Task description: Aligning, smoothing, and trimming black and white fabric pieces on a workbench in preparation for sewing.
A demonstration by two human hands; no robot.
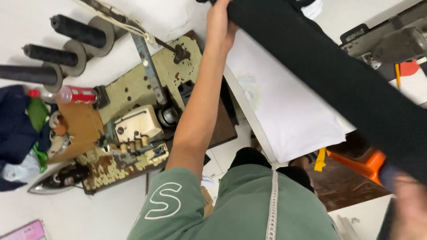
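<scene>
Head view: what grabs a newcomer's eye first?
The long black fabric strip cuts across the upper right, held at its top end by the left hand and low at the right edge by the blurred right hand. At centre left sits a worn, rust-spotted sewing machine, with three dark thread cones at upper left.

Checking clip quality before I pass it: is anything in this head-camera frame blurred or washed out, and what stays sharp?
Head view: the right hand at the lower right corner is smeared by blur; the black fabric strip it stretches with the left hand is soft-edged; the sewing machine, thread cones and iron are sharp; the white table is bright and flatly lit, with only soft shadows.
</scene>
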